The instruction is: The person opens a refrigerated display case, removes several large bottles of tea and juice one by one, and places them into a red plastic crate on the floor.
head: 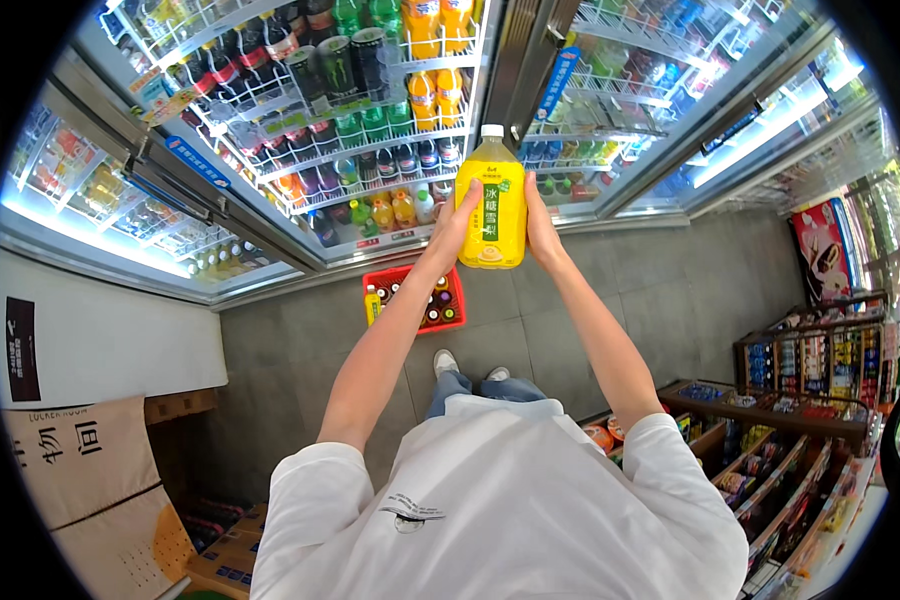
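Note:
Between my two hands is a large plastic drink bottle (504, 251) with a yellow label, a green panel bearing writing and a white cap; it is upright. My left hand (454, 225) grips its left side, thumb over the front of the label. Against its right side lies my right hand (541, 221), thumb upward; its other fingers are hidden behind the bottle. Behind the bottle stands a lit drinks fridge (330, 161) with several wire shelves of bottles. Below my left forearm, a red plastic crate (456, 294) on the floor holds several capped bottles.
A smaller yellow bottle (373, 306) stands at the crate's left side. Glass fridge doors (217, 180) flank the shelves. Snack shelving (772, 465) is at the right, and a fabric curtain (82, 465) and cardboard boxes (225, 555) at the left. Grey tiles (487, 337) cover the floor.

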`<state>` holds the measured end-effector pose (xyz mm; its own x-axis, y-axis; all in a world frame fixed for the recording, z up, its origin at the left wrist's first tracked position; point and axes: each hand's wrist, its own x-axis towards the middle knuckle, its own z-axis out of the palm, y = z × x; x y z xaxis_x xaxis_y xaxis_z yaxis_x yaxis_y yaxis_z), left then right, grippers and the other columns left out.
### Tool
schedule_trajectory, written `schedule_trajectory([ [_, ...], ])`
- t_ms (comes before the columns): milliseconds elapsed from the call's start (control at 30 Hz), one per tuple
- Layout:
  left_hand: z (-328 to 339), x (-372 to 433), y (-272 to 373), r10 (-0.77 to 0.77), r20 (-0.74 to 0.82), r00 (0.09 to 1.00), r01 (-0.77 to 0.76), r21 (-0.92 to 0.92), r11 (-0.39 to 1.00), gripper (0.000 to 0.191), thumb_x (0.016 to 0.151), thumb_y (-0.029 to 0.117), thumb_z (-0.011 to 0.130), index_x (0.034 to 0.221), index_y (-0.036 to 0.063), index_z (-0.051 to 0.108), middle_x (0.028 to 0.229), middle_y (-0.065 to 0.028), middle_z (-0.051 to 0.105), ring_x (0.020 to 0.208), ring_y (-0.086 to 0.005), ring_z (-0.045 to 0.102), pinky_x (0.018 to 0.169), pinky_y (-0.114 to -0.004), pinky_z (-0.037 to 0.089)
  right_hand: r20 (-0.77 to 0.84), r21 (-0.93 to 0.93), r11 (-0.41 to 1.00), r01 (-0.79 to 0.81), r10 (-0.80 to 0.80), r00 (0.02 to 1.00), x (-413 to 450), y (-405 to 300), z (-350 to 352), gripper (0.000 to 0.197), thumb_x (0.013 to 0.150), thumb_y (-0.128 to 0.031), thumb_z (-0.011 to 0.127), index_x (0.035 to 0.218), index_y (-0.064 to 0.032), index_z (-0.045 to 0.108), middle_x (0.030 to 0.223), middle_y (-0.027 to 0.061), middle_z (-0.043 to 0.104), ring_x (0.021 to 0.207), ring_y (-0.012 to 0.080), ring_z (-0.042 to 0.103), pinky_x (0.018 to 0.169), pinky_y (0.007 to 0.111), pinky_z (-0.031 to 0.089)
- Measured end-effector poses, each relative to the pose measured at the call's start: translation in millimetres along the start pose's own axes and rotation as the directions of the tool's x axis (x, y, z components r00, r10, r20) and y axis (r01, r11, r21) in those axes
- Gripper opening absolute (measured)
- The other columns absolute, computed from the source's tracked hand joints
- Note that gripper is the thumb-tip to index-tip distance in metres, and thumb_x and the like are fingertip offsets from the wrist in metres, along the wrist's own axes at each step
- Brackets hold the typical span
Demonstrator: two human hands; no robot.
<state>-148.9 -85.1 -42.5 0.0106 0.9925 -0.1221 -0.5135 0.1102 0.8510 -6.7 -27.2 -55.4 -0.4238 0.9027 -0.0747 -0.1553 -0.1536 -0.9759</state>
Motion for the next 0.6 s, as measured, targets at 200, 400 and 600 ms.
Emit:
schedule_trajectory([
  [200,6,-5,-21,-0.026,0.100,0.995,0.037,-0.107,0.994,0.065,0.093,0.057,0.026,0.133,0.0079,0.038,0.125,-0.0072,0.051,0.112,-0.0182,0.051,0.094,-0.032,0.041,-0.007,0.068,0.995,-0.070,0.070,0.997,-20,3,-12,0.072,0.093,-0.059,0.027,0.127,0.0027,0.042,0.125,0.0127,0.048,0.112,0.0173,0.045,0.097,0.030,0.033],
  [400,-3,-33,-21,-0.085,0.023,0.996,0.085,-0.028,0.996,0.064,0.094,0.056,0.024,0.130,0.0059,0.042,0.125,-0.0080,0.051,0.112,-0.0182,0.051,0.095,-0.032,0.040,-0.092,0.049,0.999,-0.024,0.029,0.995,-35,17,21,0.068,0.091,-0.060,0.033,0.119,0.0013,0.044,0.108,0.0101,0.052,0.099,0.0153,0.048,0.089,0.028,0.038],
  [600,-25,-75,-3,-0.167,-0.138,0.976,0.181,0.103,0.978,0.068,0.092,0.059,0.024,0.135,0.0080,0.036,0.129,-0.0081,0.048,0.117,-0.0191,0.047,0.098,-0.033,0.038,0.090,0.153,0.969,-0.195,0.183,0.979,-29,48,48,0.067,0.091,-0.058,0.035,0.119,0.0015,0.046,0.107,0.0097,0.054,0.099,0.0163,0.052,0.086,0.028,0.041],
])
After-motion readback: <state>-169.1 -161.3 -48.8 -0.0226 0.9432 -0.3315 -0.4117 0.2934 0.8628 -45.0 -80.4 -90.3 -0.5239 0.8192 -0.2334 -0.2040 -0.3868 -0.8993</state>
